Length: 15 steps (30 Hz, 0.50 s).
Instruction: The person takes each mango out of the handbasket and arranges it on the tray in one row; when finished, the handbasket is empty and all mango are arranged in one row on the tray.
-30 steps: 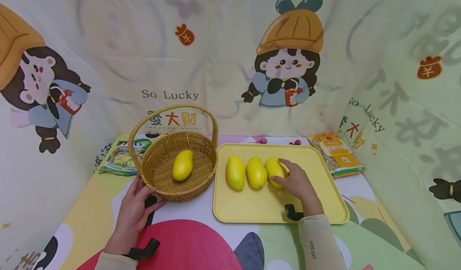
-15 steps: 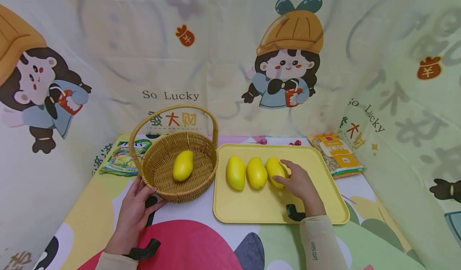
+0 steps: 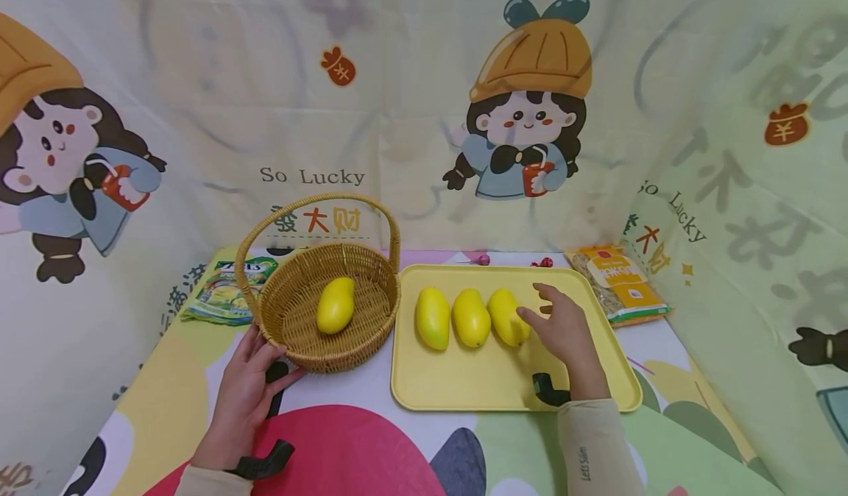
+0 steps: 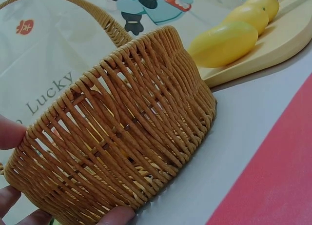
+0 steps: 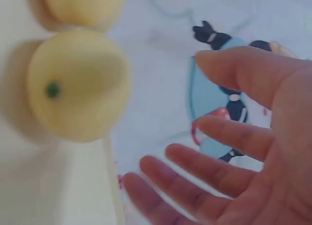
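Four mangoes (image 3: pixel 471 317), one basket (image 3: pixel 299 334), one tray (image 3: pixel 464 385), two packets (image 3: pixel 619 282).

rightmost mango (image 3: pixel 506 317): yellow, lying on yellow tray (image 3: pixel 596 363), touching middle mango (image 3: pixel 471 317) | wicker basket (image 3: pixel 291 312): upright, one mango (image 3: pixel 335 305) inside

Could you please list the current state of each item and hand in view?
Basket: upright, holds one mango.
Tray: flat, three mangoes side by side.
Left hand: steadying the basket's wall.
Right hand: fingers spread, empty, beside the rightmost mango.
Snack packets: sealed, lying flat.
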### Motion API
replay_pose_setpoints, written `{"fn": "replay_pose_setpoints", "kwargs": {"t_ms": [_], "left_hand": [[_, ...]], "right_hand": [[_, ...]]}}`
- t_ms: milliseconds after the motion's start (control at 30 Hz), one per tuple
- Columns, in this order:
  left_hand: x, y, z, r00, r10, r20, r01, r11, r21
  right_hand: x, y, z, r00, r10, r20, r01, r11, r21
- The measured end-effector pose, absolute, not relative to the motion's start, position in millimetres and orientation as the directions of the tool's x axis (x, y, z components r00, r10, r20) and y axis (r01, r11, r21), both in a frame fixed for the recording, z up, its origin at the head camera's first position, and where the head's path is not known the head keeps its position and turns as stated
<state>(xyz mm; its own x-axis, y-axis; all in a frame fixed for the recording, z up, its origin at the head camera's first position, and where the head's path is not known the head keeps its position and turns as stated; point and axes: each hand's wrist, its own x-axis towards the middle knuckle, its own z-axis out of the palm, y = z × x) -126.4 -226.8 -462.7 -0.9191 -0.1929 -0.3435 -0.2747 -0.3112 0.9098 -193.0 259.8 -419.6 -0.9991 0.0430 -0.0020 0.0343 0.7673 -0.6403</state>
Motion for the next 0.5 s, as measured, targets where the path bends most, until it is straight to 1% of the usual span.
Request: {"fn": "replay_pose_setpoints", "kwargs": {"t_ms": [133,200,300,400,500], "left_hand": [[-126,-227,-463,-0.919,-0.192,-0.345,-0.276,-0.312,0.909],[-126,-227,-463,-0.918,-0.193,-0.346,-0.278,-0.311,0.909],[-126,-227,-463,-0.916,-0.195,-0.351,-0.281,-0.312,0.908],[-127,-227,-463,-0.915,-0.2,-0.352,-0.28,-0.316,0.907],[-127,-227,-463,-0.915,-0.201,-0.35,-0.277,-0.318,0.907]], "right_hand": [[-186,256,-407,-0.987,0.117,0.108,0.001,0.681,-0.732],[-181,250,-400,-0.977,0.153,0.149,-0.031,0.59,-0.807],[-175,238,-389,-0.965,0.184,0.184,-0.095,0.409,-0.908],[-168,227,-378,-0.968,0.159,0.192,-0.15,0.241,-0.959],[-165,214,-371,-0.977,0.096,0.192,-0.174,0.175,-0.969]]}}
